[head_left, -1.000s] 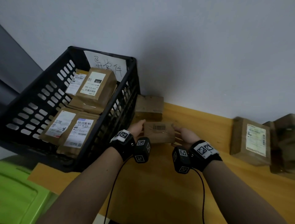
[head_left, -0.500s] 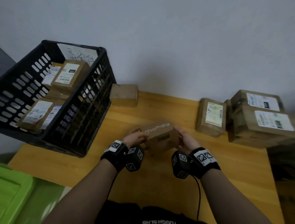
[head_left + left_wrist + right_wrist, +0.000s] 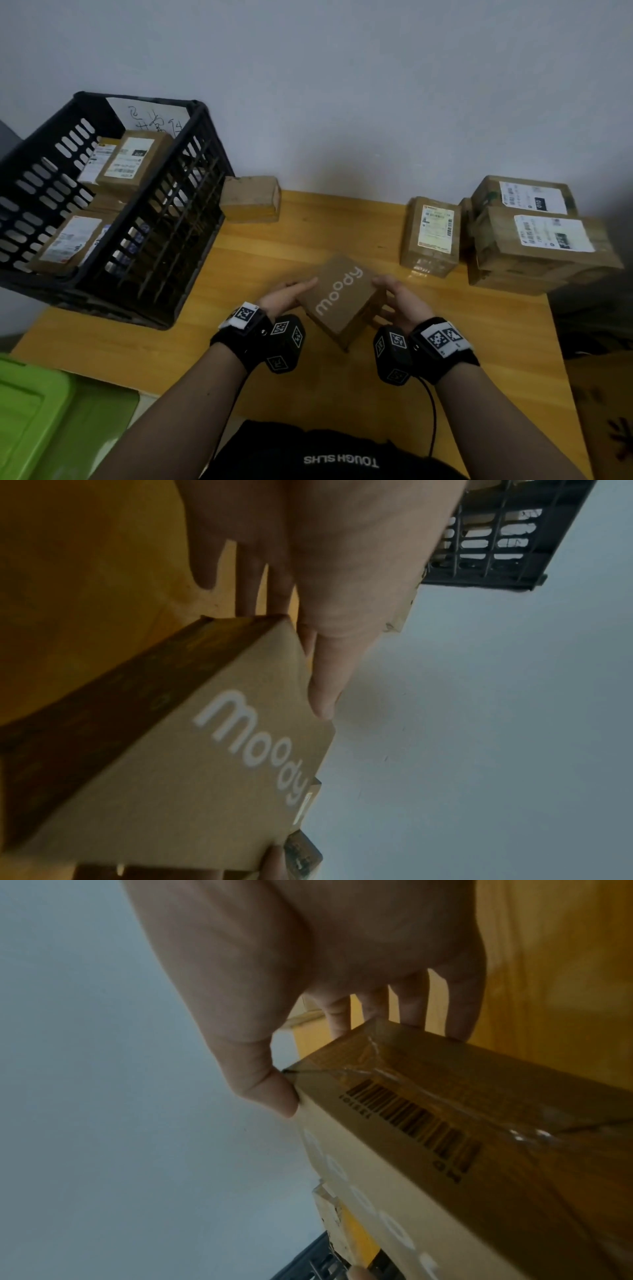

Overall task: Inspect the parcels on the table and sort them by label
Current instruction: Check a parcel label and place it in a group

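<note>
A small brown cardboard parcel point(image 3: 342, 298) printed "moody" is held above the wooden table point(image 3: 308, 240) between both hands, tilted with its printed face up. My left hand point(image 3: 291, 294) grips its left end, thumb along the top edge and fingers beneath, as the left wrist view shows on the parcel point(image 3: 192, 764). My right hand point(image 3: 397, 301) grips the right end, thumb on a corner and fingers under it. A barcode side of the parcel point(image 3: 428, 1123) shows in the right wrist view. No shipping label shows on it.
A black slatted crate point(image 3: 164, 240) at the left holds several labelled parcels. A plain brown box point(image 3: 251, 198) sits by the wall. Labelled parcels point(image 3: 431, 236) and a stack point(image 3: 537, 240) stand at the right. A green bin point(image 3: 41, 418) is at lower left.
Both hands have drawn the parcel away from the wall toward my body and turned it, so the "moody" face now points up and runs diagonally. The head view has shifted right.
</note>
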